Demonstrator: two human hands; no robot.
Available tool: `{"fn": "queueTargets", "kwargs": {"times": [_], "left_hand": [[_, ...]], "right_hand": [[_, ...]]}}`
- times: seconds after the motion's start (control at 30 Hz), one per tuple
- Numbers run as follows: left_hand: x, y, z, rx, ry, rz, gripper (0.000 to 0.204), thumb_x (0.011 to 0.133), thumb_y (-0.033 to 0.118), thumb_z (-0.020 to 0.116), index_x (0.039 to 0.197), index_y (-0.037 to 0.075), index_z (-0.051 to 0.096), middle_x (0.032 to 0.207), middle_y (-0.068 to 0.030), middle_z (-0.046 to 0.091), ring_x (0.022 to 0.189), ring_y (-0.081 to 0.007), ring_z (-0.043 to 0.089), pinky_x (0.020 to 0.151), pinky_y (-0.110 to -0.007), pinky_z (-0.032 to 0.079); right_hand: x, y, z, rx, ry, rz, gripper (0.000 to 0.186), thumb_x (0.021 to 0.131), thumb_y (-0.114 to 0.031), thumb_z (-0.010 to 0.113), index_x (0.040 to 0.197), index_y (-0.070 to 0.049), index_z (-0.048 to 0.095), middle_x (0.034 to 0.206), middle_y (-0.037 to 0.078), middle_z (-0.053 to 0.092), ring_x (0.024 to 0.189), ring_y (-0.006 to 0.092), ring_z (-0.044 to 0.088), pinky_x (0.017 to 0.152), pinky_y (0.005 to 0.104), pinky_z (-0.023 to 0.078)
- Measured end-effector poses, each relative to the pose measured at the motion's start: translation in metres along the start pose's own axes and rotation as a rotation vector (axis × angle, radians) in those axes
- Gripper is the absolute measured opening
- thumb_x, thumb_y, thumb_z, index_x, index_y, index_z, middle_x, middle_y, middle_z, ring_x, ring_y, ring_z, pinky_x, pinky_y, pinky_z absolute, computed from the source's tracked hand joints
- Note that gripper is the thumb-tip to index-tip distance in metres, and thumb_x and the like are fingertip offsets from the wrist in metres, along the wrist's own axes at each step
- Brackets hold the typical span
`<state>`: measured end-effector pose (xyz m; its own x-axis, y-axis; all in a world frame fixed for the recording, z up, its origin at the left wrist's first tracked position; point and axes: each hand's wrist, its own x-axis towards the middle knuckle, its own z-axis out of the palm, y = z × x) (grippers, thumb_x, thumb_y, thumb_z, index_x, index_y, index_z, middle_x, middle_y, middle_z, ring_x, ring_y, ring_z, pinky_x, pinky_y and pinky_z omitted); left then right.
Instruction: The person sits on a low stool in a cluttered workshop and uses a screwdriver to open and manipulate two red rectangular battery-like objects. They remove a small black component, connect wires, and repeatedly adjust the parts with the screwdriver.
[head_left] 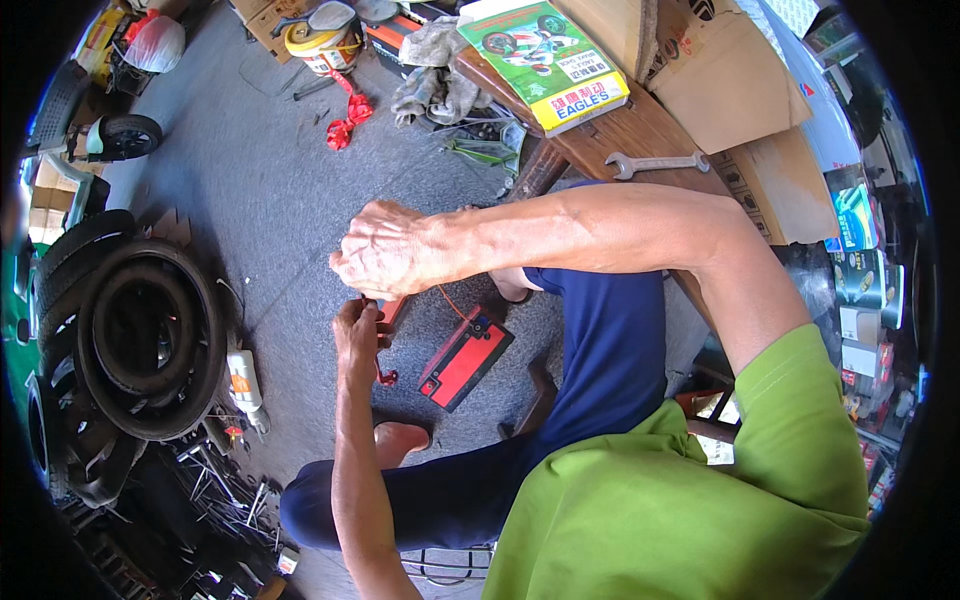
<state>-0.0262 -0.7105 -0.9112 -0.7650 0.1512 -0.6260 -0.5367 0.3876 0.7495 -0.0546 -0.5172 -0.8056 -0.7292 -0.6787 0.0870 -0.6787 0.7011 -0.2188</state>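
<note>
My right hand (385,252) is closed in a fist, its back toward me. Just below it my left hand (358,333) pinches with its fingertips. The two meet at something small and dark that I cannot make out. Under them on the floor shows part of an orange-red block (393,314), mostly hidden. To the right lies a red and black battery (467,358), tilted across the floor. A thin orange wire (450,303) runs from the battery's upper end toward my right hand. A red piece (386,377) hangs beside my left wrist.
At right a wooden bench (675,125) carries an open-end wrench (657,163) and a green and yellow box (545,65). Tires (150,340) stack at left beside a white bottle (244,385). Scattered tools (215,480) lie lower left; a bucket (322,50) and red ribbon (348,118) are farther off.
</note>
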Motion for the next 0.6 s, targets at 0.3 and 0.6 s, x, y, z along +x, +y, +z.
{"fn": "queueTargets", "kwargs": {"times": [0.3,0.6], "left_hand": [[0.029,-0.036,-0.003,-0.088,0.185,0.004,0.027,0.086,0.006,0.048,0.107,-0.009,0.054,0.084,-0.0175,0.063,0.062,-0.022,0.066,0.052,-0.033,0.055],[0.045,-0.05,0.009,-0.004,0.486,0.121,0.017,0.074,0.007,0.066,0.085,-0.005,0.063,0.071,-0.0127,0.065,0.059,-0.0202,0.065,0.053,-0.033,0.052]], "right_hand": [[0.016,-0.015,0.002,0.023,-0.136,0.04,0.016,0.065,-0.015,0.073,0.078,-0.006,0.072,0.077,0.012,0.071,0.08,0.0259,0.069,0.065,0.0398,0.055],[-0.001,-0.016,0.008,-0.063,0.109,-0.243,0.013,0.072,-0.017,0.067,0.078,-0.006,0.069,0.074,0.009,0.067,0.076,0.0264,0.068,0.063,0.0389,0.054]]}}
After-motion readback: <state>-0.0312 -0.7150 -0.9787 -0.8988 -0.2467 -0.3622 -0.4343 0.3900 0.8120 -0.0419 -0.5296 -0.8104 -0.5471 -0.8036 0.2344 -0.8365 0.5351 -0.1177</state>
